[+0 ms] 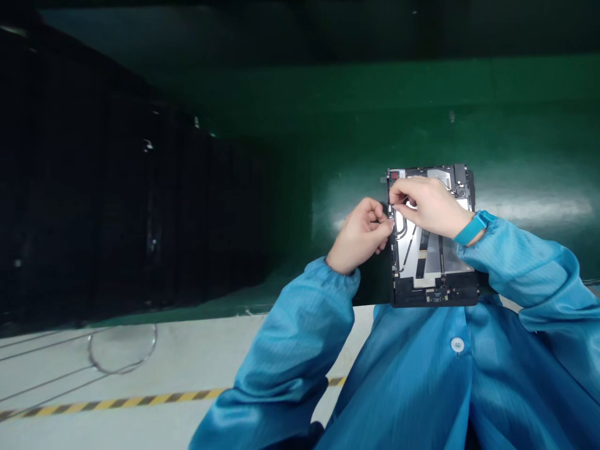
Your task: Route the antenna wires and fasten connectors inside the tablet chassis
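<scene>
An opened tablet (pixel 429 281) lies near the front edge of the green bench, its circuit boards, flat cables and silvery panels exposed. At its left edge, my left hand (pixel 363 232) is closed, thumb and forefinger pinched together against the frame. My right hand (pixel 429 203) reaches over the upper part of the tablet, with thumb and fingertips pinched at the same left edge, just above the left fingertips. Whatever sits in either pinch is too small to make out. A blue band (pixel 472 228) circles my right wrist.
The green bench top (pixel 262 181) stretches behind and to both sides. Dark, blurred objects (pixel 117 206) fill the left. Below the bench edge show a pale floor, a yellow-and-black tape strip (pixel 154 400) and a metal ring (pixel 122 350).
</scene>
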The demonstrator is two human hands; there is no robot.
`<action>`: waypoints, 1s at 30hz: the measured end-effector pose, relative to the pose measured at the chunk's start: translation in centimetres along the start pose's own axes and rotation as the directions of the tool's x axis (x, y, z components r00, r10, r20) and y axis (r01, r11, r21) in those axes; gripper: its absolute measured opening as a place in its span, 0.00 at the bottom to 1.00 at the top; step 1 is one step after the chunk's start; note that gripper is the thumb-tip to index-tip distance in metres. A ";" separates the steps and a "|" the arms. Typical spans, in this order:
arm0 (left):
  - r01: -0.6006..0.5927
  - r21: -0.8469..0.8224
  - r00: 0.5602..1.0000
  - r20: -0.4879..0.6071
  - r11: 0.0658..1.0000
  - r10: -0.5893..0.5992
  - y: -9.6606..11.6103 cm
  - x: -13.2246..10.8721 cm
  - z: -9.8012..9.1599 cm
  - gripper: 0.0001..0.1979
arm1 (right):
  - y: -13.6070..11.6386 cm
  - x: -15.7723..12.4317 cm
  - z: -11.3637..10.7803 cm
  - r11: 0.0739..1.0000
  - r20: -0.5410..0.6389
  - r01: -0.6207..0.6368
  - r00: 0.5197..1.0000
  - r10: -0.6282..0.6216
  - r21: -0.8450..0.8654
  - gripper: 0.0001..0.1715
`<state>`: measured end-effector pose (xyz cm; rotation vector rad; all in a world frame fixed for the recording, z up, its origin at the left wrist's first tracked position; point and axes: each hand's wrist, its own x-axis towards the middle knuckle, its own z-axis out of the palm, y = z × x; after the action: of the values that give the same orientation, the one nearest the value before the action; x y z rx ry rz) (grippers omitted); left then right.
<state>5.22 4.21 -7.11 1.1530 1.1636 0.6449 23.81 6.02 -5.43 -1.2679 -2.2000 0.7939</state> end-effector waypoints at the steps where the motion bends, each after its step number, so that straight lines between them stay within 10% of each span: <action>1: -0.002 0.001 1.000 0.000 1.000 0.002 0.0 0.0 0.0 0.18 | 0.0 0.0 0.0 1.000 -0.004 0.001 1.000 -0.001 0.004 0.08; 30: 0.047 -0.015 0.999 0.011 0.999 -0.047 1.0 0.3 0.2 0.19 | -0.1 0.0 0.1 1.000 -0.007 -0.019 1.000 0.019 0.002 0.09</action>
<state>5.70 4.75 -6.33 1.1119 1.1712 0.6103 23.71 6.00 -5.43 -1.2906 -2.1844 0.7978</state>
